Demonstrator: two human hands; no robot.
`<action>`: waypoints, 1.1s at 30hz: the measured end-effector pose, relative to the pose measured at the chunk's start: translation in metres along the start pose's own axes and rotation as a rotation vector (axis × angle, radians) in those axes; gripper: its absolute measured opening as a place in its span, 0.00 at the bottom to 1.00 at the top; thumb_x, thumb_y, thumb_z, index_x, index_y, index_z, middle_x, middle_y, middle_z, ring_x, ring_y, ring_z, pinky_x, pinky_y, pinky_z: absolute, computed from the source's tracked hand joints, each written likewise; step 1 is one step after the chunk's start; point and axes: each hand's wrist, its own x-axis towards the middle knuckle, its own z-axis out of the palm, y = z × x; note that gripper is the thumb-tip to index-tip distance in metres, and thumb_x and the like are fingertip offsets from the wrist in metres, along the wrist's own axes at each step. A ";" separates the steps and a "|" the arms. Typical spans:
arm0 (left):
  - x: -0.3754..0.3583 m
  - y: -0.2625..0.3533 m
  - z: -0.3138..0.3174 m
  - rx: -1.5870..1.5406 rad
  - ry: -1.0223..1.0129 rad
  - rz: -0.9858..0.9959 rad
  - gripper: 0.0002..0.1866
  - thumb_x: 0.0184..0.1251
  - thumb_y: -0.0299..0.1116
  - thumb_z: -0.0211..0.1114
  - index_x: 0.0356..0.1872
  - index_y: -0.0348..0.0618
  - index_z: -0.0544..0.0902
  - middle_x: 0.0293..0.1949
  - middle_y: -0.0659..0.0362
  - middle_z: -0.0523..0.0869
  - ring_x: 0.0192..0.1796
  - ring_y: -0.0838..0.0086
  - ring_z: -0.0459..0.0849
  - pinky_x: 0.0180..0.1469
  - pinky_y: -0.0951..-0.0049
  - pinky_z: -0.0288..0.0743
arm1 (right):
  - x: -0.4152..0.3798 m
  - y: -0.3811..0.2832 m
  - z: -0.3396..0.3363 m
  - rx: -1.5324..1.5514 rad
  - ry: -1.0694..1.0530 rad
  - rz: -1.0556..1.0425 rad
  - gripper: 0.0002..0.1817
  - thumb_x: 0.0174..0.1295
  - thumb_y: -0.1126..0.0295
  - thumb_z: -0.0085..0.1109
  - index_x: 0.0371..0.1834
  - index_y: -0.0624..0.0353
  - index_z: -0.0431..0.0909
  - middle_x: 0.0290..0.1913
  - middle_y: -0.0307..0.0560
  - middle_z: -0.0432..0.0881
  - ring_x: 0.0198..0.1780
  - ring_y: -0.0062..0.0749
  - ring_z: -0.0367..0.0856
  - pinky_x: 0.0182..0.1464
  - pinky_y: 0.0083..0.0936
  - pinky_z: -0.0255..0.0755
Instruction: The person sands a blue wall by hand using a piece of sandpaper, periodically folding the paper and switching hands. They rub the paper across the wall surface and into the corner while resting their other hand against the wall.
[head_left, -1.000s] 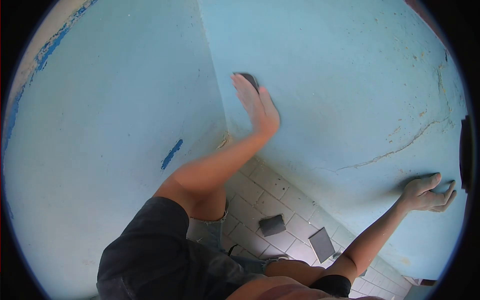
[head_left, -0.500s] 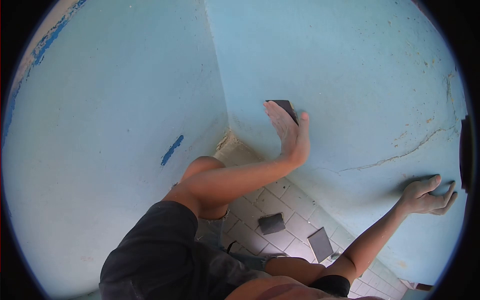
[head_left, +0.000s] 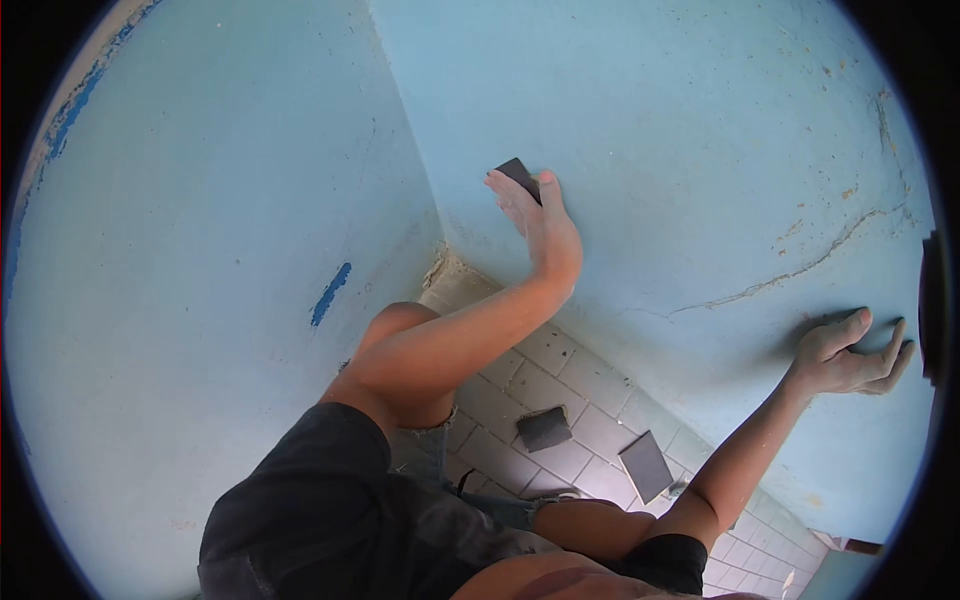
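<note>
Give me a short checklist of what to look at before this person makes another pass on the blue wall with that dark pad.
1. Pad under the hand: ok. The left hand presses the dark sanding pad flat to the blue wall, near the corner.
2. Bracing: ok. The right hand lies open on the wall, holding nothing.
3. Wall ahead: not ok. A long crack runs between the two hands.
4. Spares: ok. Two dark sheets lie on the tiled floor.
5. Pad wear: cannot tell; its working face is turned to the wall.
</note>
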 end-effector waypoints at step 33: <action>0.104 0.051 -0.091 0.362 0.231 1.051 0.22 0.75 0.20 0.55 0.67 0.25 0.69 0.73 0.39 0.67 0.65 0.53 0.78 0.68 0.61 0.72 | -0.003 0.012 0.007 0.036 0.033 -0.035 0.31 0.73 0.44 0.58 0.58 0.67 0.77 0.62 0.57 0.75 0.68 0.43 0.64 0.67 0.39 0.59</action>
